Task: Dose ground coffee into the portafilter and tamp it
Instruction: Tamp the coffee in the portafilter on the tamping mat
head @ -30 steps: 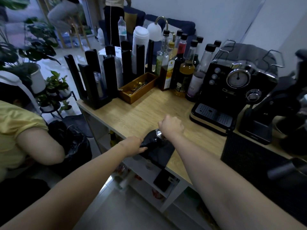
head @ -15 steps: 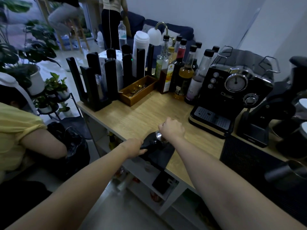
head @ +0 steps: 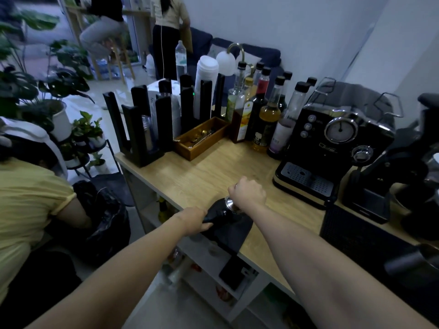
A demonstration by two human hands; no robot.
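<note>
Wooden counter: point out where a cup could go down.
Bare wood lies between the brown tray, the espresso machine and the right hand. Another strip runs along the near edge right of the black mat. The back row of bottles and cup holders is crowded.

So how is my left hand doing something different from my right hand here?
The left hand is low at the counter's near edge, gripping the dark portafilter handle from the side; the right hand sits higher, fisted knuckles-up over the metal basket, apparently pressing a tamper that it hides. The left steadies; the right bears down. Both are closed and work over the dark mat.
</note>
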